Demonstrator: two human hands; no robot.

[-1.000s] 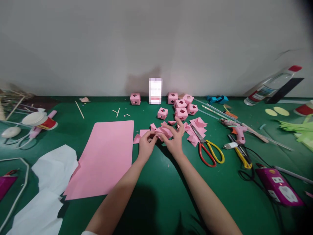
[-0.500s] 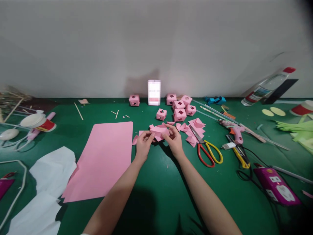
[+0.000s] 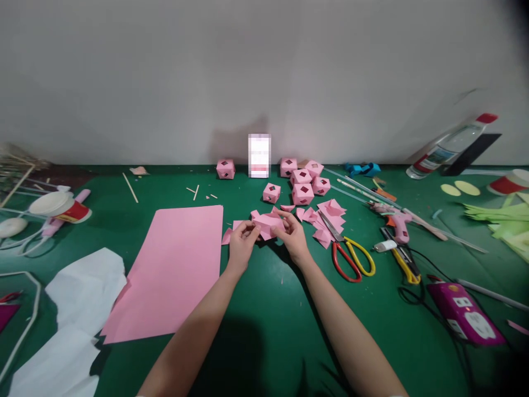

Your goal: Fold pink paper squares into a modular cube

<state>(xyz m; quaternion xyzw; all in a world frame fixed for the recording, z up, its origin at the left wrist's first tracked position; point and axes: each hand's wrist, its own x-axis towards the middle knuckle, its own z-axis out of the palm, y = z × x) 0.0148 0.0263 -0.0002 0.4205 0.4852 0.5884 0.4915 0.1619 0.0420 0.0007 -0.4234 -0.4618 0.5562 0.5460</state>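
Between my two hands is a folded piece of pink paper (image 3: 268, 225), its flaps sticking out at several angles. My left hand (image 3: 243, 242) pinches its left end between thumb and fingers. At its right end, my right hand (image 3: 292, 234) grips it with the thumb in front and the fingers behind. Just beyond my hands sits a folded pink paper box (image 3: 271, 193) with diamond-shaped holes. More such boxes (image 3: 303, 194) are grouped behind to the right, and one stands alone (image 3: 225, 169) by the wall. Pink paper scraps (image 3: 332, 215) lie right of my right hand.
Scissors (image 3: 354, 259) with red and yellow handles rest on the scraps. Left lie pink sheets (image 3: 177, 264) and white paper (image 3: 88, 286). To the right are a glue gun (image 3: 399, 223), a cutter (image 3: 407, 267), a purple power strip (image 3: 465, 311) and a bottle (image 3: 448, 146). A phone (image 3: 259, 156) leans on the wall.
The whole view has shifted very slightly. Both hands keep their hold on the folded pink paper, with hardly any movement of the fingers.
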